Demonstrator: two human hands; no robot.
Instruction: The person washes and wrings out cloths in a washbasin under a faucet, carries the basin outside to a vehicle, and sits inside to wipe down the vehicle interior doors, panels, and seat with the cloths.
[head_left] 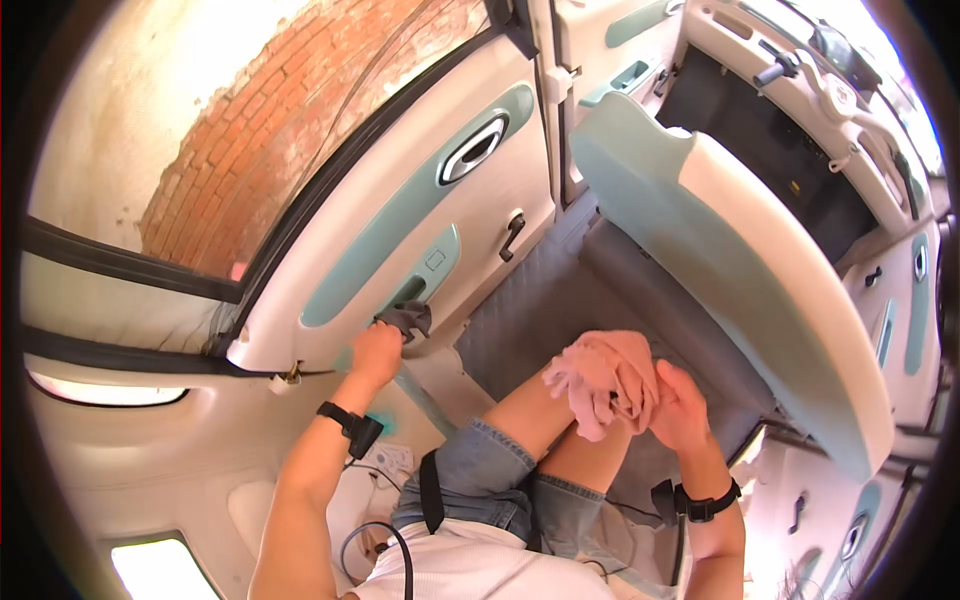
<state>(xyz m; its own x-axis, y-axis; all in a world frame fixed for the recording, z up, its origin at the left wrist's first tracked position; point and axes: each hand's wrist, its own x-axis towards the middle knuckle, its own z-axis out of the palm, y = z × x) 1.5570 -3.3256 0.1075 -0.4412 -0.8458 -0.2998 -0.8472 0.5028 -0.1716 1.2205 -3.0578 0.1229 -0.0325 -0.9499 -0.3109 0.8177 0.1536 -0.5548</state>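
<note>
My left hand (376, 351) is closed on a dark grey cloth (408, 319), held against the lower part of the car door panel (380, 235), by its teal armrest pocket (432, 262). Above my knees, my right hand (681, 408) grips a crumpled pink cloth (607, 380) at its right side. The pink cloth hangs in loose folds over my bare thighs. Part of the grey cloth is hidden behind my left fingers.
A window crank (513, 236) and a chrome door handle (474, 149) stick out from the door panel. In front stands a white and teal seat back (740, 230). A black strap (431, 490) crosses my shorts, and a thin cable lies near my waist.
</note>
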